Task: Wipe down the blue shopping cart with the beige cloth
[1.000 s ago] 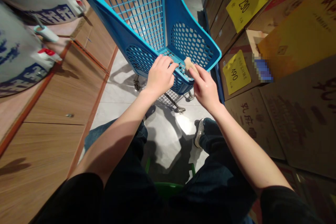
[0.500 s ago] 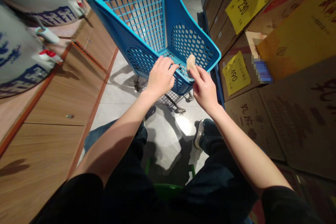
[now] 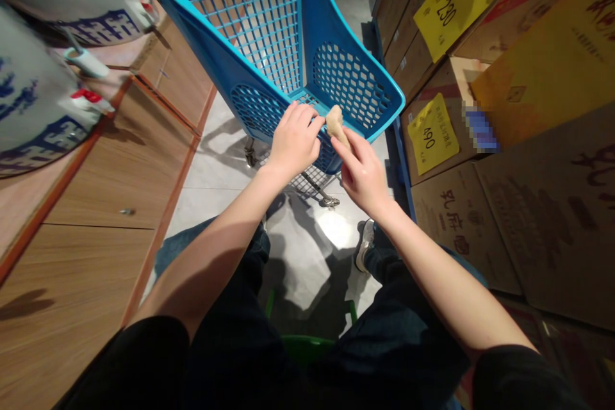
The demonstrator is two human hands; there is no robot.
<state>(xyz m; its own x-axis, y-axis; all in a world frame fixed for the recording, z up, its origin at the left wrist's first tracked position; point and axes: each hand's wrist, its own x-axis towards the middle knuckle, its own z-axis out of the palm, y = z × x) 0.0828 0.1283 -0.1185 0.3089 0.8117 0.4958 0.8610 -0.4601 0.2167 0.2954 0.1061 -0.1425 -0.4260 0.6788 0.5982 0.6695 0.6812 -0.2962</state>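
A blue plastic shopping cart (image 3: 357, 90) stands in front of me with its near end toward my legs. On that end's top rim rests my left hand (image 3: 295, 138), its fingers curled over the edge. My right hand (image 3: 362, 166) pinches a crumpled beige cloth (image 3: 336, 125) between thumb and fingers. The cloth lies at the rim just right of my left fingertips. Part of the cloth is hidden inside my right hand. Whether it presses on the plastic or hovers just over it, I cannot tell.
Stacked cardboard boxes (image 3: 454, 218) with yellow price signs (image 3: 435, 134) line the right side. Wooden cabinets (image 3: 103, 173) run along the left, bearing large blue-and-white jars (image 3: 43, 90) with red-handled taps. A green seat (image 3: 307, 347) is under me, above the grey floor.
My right hand has moved left with the cloth, closer to my left hand. The left hand and the cart stay in place.
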